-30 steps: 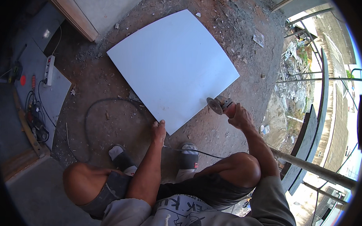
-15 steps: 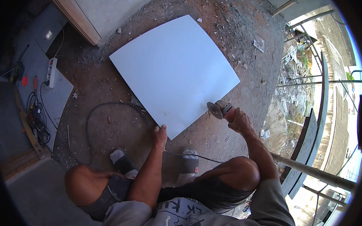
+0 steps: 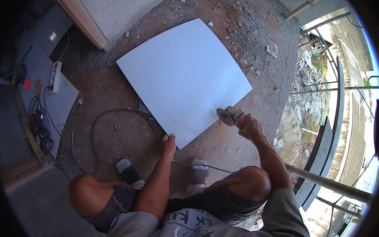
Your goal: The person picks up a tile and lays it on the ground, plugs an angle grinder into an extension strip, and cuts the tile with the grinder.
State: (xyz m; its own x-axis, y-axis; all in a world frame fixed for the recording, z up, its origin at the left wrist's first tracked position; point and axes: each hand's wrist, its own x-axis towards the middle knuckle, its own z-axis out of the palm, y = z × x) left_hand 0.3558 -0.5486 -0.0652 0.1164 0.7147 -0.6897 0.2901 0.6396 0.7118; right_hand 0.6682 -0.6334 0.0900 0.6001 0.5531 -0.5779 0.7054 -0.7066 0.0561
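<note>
A large white square tile [image 3: 184, 76] lies turned cornerwise in front of me. My left hand [image 3: 168, 146] grips its edge close to the near corner, the thumb on top and the other fingers mostly hidden. In my right hand [image 3: 252, 128] is an angle grinder [image 3: 235, 116], the fingers wrapped round its body. The grinder's round disc [image 3: 224, 117] meets the tile's right-hand near edge; whether it is spinning I cannot tell.
A dark cable [image 3: 110, 110] loops over the dirt floor between tile and feet. At left, a white power strip [image 3: 55, 77] and tangled cables [image 3: 39, 121] lie on grey sheets. A wooden door frame [image 3: 82, 18] stands far left; metal poles [image 3: 329, 178] run along the right.
The whole view has shifted slightly, so the scene sits a little lower. The grinder stays at the same edge, and my left hand keeps its grip on the tile.
</note>
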